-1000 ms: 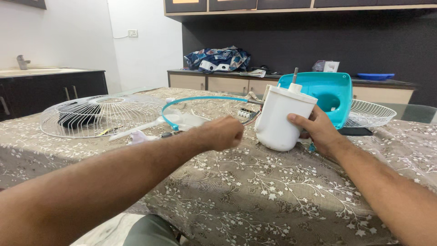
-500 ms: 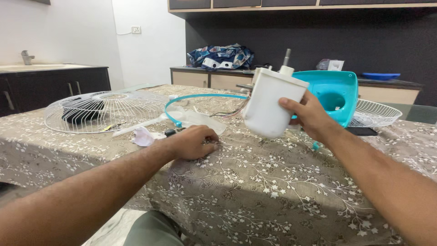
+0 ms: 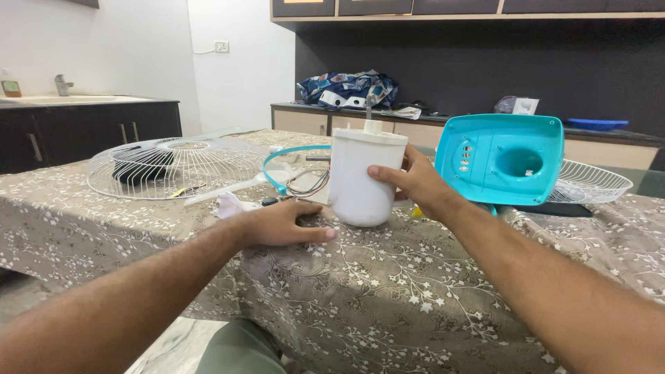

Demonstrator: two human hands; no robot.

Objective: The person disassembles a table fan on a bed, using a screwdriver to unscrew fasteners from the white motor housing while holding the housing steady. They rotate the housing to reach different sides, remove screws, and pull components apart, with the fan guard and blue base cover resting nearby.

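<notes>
**Inspector:** State the position of your hands at the moment of record.

**Operator:** My right hand (image 3: 415, 183) gripped the white motor housing (image 3: 364, 176) from its right side, fingers (image 3: 383, 171) wrapped round the front, thumb behind and out of sight. My left hand (image 3: 280, 223) lay palm down on the patterned tablecloth (image 3: 388, 291), fingers extended and close together, holding nothing that I could see.

**Inspector:** And the housing relative to those fingers?

**Operator:** It stood just beyond and to the right of my left fingertips, near them; whether they touched its base, I could not tell. Its long axis ran upright, the shaft (image 3: 369, 111) pointing up, the rounded end at or just above the cloth. The right hand was plainly the nearer, being on it.

**Inspector:** Surroundings?

**Operator:** Loose wires (image 3: 308, 183) trailed from the housing's far-left side. The teal rear cover (image 3: 502, 159) stood to the right of my right hand; a white wire guard (image 3: 173, 166) lay well left.
</notes>
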